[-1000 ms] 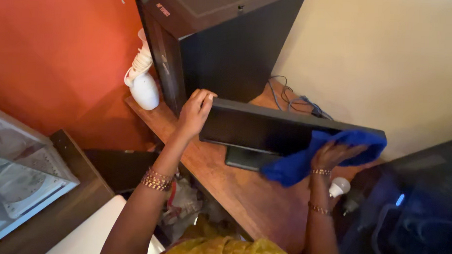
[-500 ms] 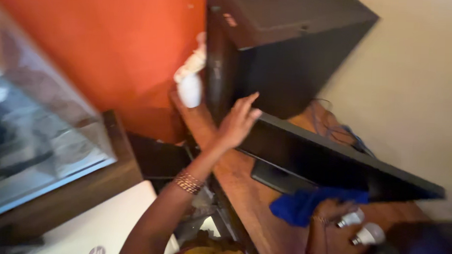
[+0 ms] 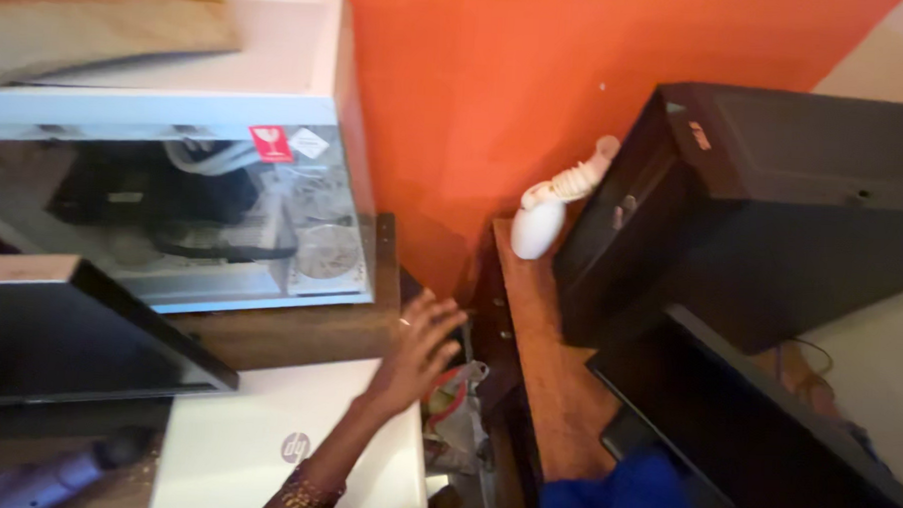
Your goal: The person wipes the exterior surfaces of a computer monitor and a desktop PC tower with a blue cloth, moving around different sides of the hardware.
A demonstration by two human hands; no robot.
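Our left hand hangs splayed, empty (right hand unseen); blurry view, we could bump the flat black monitor.

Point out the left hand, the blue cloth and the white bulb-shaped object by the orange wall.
left hand point(image 3: 423, 345): head view, on the back of the open hand.
blue cloth point(image 3: 618, 495): head view, on its folded middle.
white bulb-shaped object point(image 3: 535, 228): head view, on its rounded lower body.

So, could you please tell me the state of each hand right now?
Left hand: open, fingers spread, holding nothing.
Right hand: not in view; only the blue cloth shows.
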